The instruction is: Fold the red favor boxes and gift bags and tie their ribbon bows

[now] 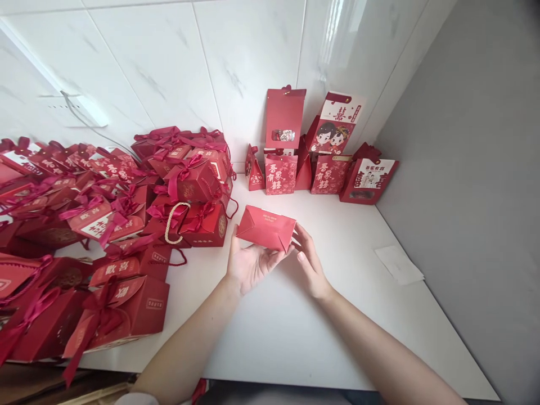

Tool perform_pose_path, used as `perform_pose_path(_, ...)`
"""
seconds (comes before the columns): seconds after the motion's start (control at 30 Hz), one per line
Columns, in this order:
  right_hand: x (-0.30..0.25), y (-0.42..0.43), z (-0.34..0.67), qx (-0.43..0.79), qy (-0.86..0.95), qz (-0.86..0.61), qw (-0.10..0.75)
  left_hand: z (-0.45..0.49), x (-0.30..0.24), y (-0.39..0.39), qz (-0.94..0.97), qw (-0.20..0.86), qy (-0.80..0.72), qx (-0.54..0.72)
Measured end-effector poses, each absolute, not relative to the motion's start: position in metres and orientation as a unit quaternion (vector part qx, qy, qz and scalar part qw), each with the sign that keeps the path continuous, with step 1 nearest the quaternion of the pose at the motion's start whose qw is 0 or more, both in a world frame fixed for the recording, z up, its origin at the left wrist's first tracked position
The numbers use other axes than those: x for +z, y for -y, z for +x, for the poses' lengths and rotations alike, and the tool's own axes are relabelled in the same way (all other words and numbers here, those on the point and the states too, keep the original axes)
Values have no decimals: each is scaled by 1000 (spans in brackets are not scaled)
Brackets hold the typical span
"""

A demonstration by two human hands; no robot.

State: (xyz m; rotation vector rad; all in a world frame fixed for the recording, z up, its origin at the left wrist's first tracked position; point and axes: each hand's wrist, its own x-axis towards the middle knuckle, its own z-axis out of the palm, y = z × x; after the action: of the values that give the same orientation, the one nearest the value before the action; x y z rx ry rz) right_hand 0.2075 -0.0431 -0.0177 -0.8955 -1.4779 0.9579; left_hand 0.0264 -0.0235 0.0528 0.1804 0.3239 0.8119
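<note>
Here you hold a small red folded-card box (265, 226) just above the white tabletop (270, 332), in front of the pile of ribboned red gift boxes (126, 214). Your left hand (248, 263) cups it from below, thumb against its left end. Your right hand (310, 264) has fingertips at its right corner; I cannot tell whether they pinch. It looks like mid-shaping, so any next fold needs that left support kept steady.

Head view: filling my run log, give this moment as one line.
left hand: holds red box | right hand: touches its right corner | gift box pile: at left
</note>
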Motion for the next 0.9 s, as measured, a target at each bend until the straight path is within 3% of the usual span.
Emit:
perform_pose_path(0.2,-5,45,213,117,715,-428,541,35,43,28,297,829,-255,400)
perform_pose_path(0.33,-1,47,211,20,771,-421,478,44,36,34,357,811,-285,365)
perform_pose_path(0.77,-4,45,207,5,794,-416,444,43,31,32,330,838,-258,349)
perform_pose_path(0.9,-3,49,207,45,787,-380,485,34,36,28,412,782,-276,377)
